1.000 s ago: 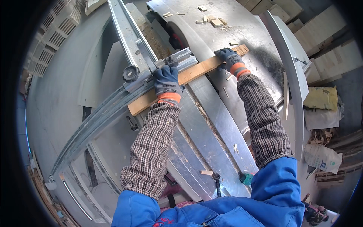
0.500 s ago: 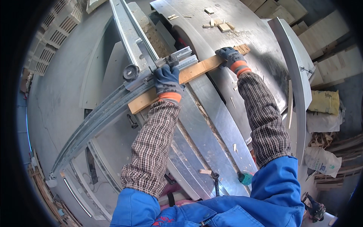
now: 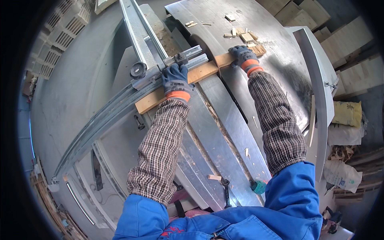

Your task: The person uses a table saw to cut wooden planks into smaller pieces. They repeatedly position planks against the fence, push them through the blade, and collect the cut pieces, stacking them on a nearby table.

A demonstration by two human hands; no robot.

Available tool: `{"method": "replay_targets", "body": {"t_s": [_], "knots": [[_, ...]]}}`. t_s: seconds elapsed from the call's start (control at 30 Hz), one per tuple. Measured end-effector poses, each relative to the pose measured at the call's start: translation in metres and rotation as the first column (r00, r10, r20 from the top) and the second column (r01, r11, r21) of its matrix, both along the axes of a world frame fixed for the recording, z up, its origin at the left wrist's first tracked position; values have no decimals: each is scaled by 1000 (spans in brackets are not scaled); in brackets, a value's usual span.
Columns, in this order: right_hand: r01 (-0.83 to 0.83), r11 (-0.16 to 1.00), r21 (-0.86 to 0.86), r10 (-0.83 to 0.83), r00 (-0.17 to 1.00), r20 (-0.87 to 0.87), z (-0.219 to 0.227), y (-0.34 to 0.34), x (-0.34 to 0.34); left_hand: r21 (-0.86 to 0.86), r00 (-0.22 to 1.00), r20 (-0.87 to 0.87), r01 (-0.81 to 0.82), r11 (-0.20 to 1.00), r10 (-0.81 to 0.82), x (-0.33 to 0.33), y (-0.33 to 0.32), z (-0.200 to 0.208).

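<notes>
The step in hand, as I judged it, was a crosscut. The wooden bar (image 3: 204, 72) lay slantwise over the saw table (image 3: 218, 120), its far side along the metal fence (image 3: 199, 63), and the dark curved rim of the saw blade (image 3: 206, 46) stood across the bar's line, between the two hands. From where I stood I couldn't tell whether the cut had gone clean through underneath.

The next move, to my mind, called for even pressure on both parts, with no twist toward the blade and the fingers well clear of that rim.

The left hand (image 3: 177, 82), gloved, was closed over the bar from above, fingers bent forward across the fence, so that it squeezed wood and metal together. The right hand (image 3: 242, 58) had its knuckles bent over the bar's other part, gripping it near the far end, just short of a scatter of offcuts (image 3: 247, 37).

Both arms reached forward and well apart. The left forearm (image 3: 160, 140) ran up fairly straight, leaning slightly inward; the right forearm (image 3: 280, 124) slanted in from the right, farther out than the left.
</notes>
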State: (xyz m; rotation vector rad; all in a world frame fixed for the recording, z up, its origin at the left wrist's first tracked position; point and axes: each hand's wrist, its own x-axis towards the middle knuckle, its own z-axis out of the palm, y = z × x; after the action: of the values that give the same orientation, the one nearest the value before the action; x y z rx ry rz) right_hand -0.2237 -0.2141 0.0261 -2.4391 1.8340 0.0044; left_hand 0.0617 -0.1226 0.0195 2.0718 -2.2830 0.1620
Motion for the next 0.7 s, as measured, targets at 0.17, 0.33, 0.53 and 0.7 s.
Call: {"method": "replay_targets", "body": {"t_s": [0.17,0.33,0.53,0.7], "knots": [[-10,998,-59,12,999,40,-17,33,-53,15,992,40,117,993,-118,3,-3,-6],[-64,994,-90,75,989,130,-27,135,-86,-217,967,5,249,944,-254,27,7,-39],[-80,995,52,77,995,58,-4,267,-61,-332,950,-132,226,916,-282,49,48,-34],[-188,980,-65,197,964,180,8,335,-20,-279,885,-407,-358,891,228,105,84,-32]]}}
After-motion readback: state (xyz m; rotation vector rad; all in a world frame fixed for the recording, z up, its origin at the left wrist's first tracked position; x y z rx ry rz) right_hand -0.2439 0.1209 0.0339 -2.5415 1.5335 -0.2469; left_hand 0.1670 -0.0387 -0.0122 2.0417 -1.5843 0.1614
